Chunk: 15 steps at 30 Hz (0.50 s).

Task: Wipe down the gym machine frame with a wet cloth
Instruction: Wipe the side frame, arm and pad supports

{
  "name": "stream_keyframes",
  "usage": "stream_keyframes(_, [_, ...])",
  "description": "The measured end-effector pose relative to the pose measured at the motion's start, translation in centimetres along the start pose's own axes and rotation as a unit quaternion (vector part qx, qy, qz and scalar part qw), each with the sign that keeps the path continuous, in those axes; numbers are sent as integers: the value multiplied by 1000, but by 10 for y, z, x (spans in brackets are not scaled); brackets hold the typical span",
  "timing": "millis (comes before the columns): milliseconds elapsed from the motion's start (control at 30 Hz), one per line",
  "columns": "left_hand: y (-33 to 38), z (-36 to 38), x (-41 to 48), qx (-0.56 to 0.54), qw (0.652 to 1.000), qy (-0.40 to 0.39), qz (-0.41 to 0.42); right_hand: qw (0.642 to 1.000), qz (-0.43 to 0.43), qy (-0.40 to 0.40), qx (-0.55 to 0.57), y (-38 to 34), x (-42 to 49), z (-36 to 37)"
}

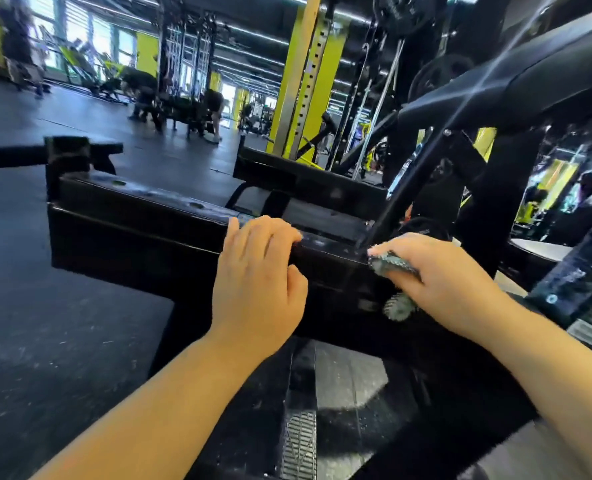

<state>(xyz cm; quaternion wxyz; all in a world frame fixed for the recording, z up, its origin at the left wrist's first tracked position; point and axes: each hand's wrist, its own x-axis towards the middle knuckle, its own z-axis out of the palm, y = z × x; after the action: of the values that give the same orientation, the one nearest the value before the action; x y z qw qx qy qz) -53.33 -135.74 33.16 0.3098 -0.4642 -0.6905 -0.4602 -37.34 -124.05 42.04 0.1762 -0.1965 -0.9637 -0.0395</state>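
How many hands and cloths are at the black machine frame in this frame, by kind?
Hands: 2, left hand resting on the frame beam, right hand gripping the cloth
Cloths: 1, cloth
Total: 3

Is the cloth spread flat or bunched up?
Bunched: the cloth shows only as crumpled tufts poking out from the right hand, which grips it.

Frame [142,230] glossy black metal; cloth [391,268] seemingly nubby.

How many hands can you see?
2. The left hand rests on the black frame beam; the right hand grips the cloth beside it. Distant people's hands are too blurred to count.
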Motion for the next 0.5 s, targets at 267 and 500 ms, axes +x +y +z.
stream_keyframes(267, [14, -4, 0, -97, 986, 99, -89, 992, -54, 83, -81, -84, 71, 45])
stream_keyframes(500, [62, 36, 1, -71, 997, 5, 16, 1000, -22, 22, 3, 14, -10, 8])
